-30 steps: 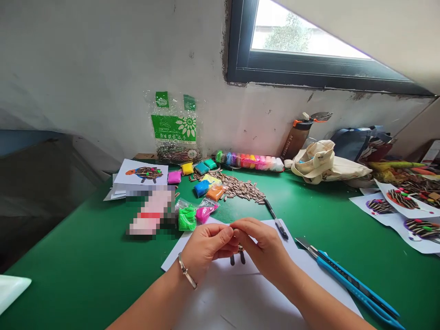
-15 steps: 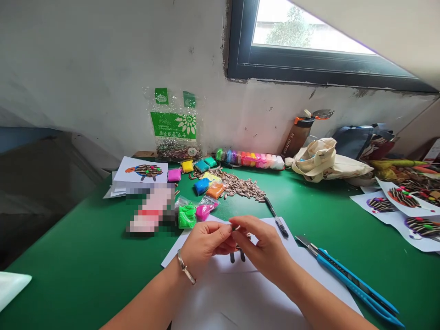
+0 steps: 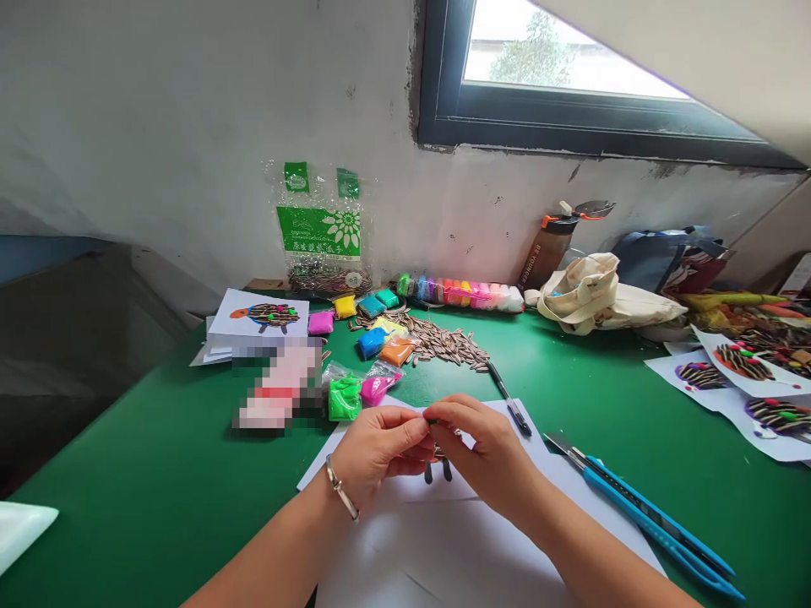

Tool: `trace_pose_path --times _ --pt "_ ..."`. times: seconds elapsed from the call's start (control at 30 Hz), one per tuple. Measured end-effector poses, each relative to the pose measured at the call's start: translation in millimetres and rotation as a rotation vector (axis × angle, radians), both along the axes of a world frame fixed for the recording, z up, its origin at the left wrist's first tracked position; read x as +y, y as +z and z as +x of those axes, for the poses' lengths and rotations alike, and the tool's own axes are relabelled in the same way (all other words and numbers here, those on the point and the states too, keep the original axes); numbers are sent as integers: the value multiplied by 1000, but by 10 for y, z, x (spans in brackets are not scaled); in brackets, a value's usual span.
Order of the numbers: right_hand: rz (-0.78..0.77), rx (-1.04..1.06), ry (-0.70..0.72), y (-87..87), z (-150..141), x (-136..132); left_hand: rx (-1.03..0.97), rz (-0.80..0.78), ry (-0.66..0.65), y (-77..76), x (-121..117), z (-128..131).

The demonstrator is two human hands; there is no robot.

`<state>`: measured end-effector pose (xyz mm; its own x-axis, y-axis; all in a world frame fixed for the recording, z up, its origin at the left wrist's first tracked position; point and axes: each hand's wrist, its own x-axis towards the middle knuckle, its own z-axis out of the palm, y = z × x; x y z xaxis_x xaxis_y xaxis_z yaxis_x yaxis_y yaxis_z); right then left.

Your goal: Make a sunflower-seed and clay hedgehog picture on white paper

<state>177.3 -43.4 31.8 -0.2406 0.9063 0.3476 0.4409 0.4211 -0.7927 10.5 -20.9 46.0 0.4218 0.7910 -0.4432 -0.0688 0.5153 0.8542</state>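
Note:
My left hand (image 3: 380, 443) and my right hand (image 3: 485, 447) meet over white paper (image 3: 386, 549), fingertips pinched together. Between them shows a tiny dark, greenish bit, too small and covered to name. Below the fingers, dark leg-like shapes (image 3: 437, 471) show on the paper; my hands hide the rest of that picture. Just beyond lie a green clay packet (image 3: 345, 399) and a magenta clay packet (image 3: 378, 388). A black pen (image 3: 510, 401) rests partly on the paper, right of my right hand.
A blue utility knife (image 3: 659, 519) lies at the right, blade out. Loose sunflower seeds (image 3: 447, 342) are heaped behind the clay packets, near a seed bag (image 3: 320, 232). Finished turtle pictures (image 3: 259, 312) sit at the left, more seed-covered pictures (image 3: 744, 363) at the right. A bottle (image 3: 550, 249) leans against the wall.
My right fingertips have closed in slightly over the small bit; a pale sliver seen between the fingers before no longer shows. Everything on the table stays where it was.

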Motion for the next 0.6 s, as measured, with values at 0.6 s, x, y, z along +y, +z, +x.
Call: trace_pose_path --times 0.6 --pt "-34 -23 -28 38 -13 -3 -30 26 5 3 -25 9"
